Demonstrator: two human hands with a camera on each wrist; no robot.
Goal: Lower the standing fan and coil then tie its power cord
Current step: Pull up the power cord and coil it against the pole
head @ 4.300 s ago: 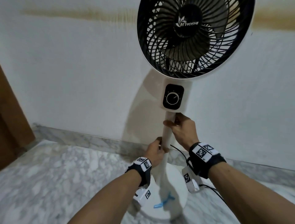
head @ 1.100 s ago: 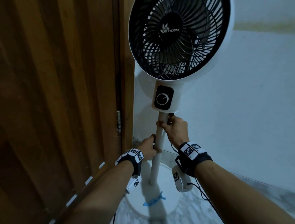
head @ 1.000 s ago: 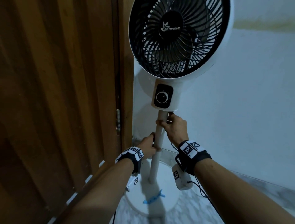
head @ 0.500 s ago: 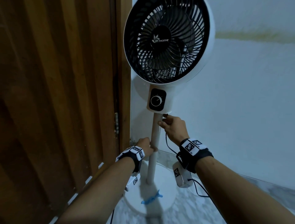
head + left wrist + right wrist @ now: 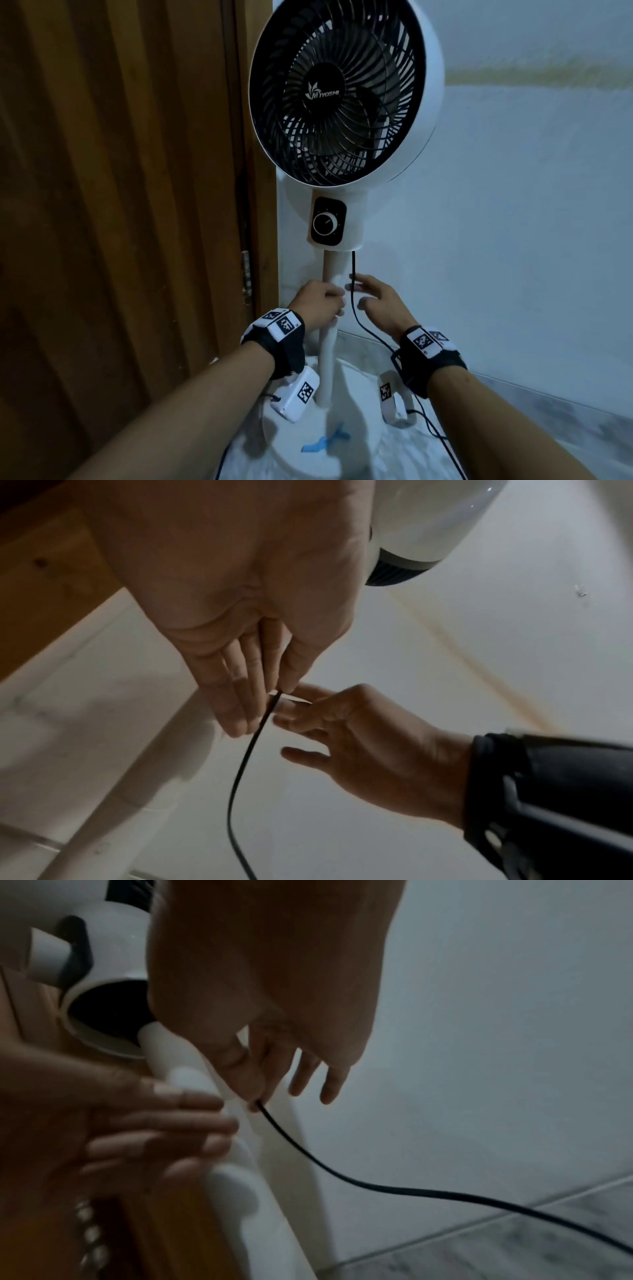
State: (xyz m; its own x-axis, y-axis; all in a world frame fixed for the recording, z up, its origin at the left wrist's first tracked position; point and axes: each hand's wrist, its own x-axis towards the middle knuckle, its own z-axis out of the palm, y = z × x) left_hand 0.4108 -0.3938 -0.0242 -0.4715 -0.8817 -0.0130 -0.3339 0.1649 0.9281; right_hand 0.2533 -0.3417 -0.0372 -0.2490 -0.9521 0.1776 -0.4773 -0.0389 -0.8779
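A white standing fan (image 5: 342, 92) with a black grille stands upright on its round base (image 5: 363, 407), where a blue tie (image 5: 325, 442) lies. My left hand (image 5: 334, 296) rests with straight fingers against the white pole (image 5: 327, 359) at its collar, below the control knob (image 5: 325, 224). My right hand (image 5: 358, 289) is just right of the pole. In the right wrist view its thumb and forefinger (image 5: 257, 1093) pinch the black power cord (image 5: 342, 1175). The cord (image 5: 368, 334) hangs from under the fan head and trails right along the floor. It passes my left fingers (image 5: 240, 704) in the left wrist view.
A brown wooden door (image 5: 120, 205) with a hinge (image 5: 246, 274) stands close on the fan's left. A white wall (image 5: 513, 205) is right behind the fan. Marble floor (image 5: 531, 431) stretches to the right of the base.
The fan now stands in the corner by the door. My right hand has left the pole and taken the cord. My left hand's grip on the pole has loosened to straight fingers.
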